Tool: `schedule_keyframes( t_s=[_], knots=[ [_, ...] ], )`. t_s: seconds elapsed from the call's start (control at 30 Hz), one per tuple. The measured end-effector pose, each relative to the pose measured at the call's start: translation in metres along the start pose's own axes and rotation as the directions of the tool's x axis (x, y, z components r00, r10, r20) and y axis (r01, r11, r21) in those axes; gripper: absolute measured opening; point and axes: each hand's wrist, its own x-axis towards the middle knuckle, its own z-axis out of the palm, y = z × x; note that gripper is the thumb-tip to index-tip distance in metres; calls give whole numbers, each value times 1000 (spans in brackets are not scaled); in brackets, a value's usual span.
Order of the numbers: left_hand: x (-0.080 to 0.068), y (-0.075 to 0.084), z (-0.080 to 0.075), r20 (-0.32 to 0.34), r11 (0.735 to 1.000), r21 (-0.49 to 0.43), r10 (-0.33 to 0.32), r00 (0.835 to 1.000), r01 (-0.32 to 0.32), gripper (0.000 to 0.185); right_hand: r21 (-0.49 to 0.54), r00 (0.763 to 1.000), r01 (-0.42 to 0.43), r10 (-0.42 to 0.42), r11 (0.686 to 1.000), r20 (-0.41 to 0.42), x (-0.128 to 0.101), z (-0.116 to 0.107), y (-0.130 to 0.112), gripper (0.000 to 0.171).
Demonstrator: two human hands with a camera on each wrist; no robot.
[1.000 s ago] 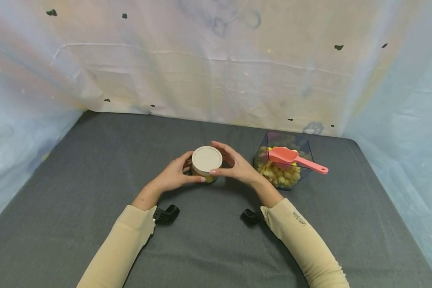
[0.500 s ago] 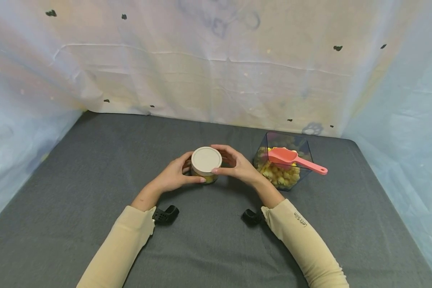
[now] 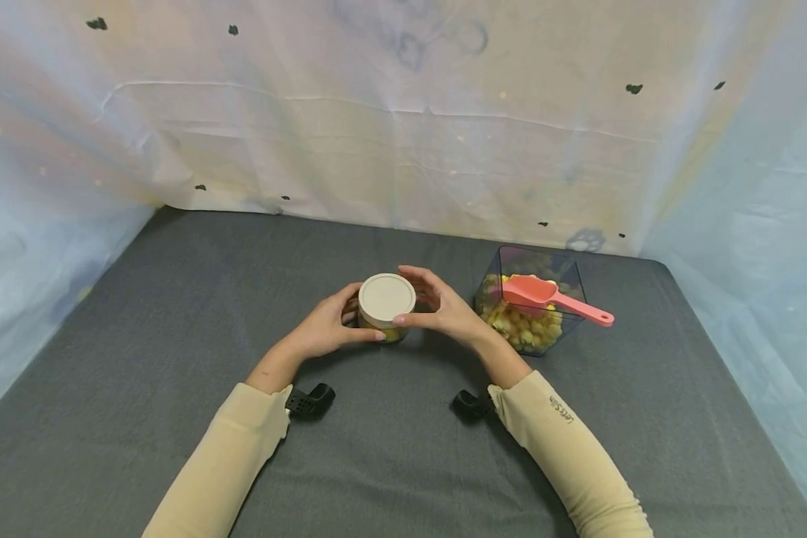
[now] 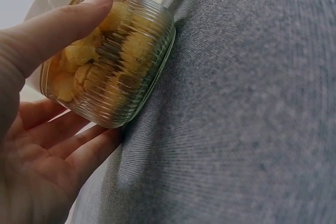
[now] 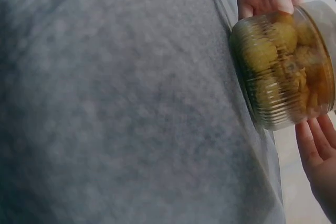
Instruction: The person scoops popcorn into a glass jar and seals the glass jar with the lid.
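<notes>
Jar [image 3: 383, 317] on mat, gripped by curled left hand [image 3: 325, 329]; right hand [image 3: 447, 310] fingers pinch lid [image 3: 386, 298] rim.

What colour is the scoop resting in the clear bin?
Coral pink scoop, clearest in the head view.

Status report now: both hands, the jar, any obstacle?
Left hand grips jar. Right hand holds lid. Jar on table, lid on. Nothing blocking.

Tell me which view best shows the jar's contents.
The left wrist view: yellow pieces show clearly through the ribbed glass jar. The right wrist view shows them blurrier; in the head view the lid and hands hide most.
</notes>
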Motion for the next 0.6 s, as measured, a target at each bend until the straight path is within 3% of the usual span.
schedule_keyframes(
  t_s=[0.1,0.27,0.6],
  knots=[
    [0,0,0,-2,1000,-1,4,1000,-4,91,70,999,5,-8,998,51,0,-3,2,98],
    [1,0,0,-4,1000,-5,11,1000,-12,91,140,995,26,-39,990,92,-1,-6,5,87],
    [1,-1,0,-7,1000,0,10,1000,-10,90,60,999,-42,43,997,-19,-1,-2,4,74]
  ],
)
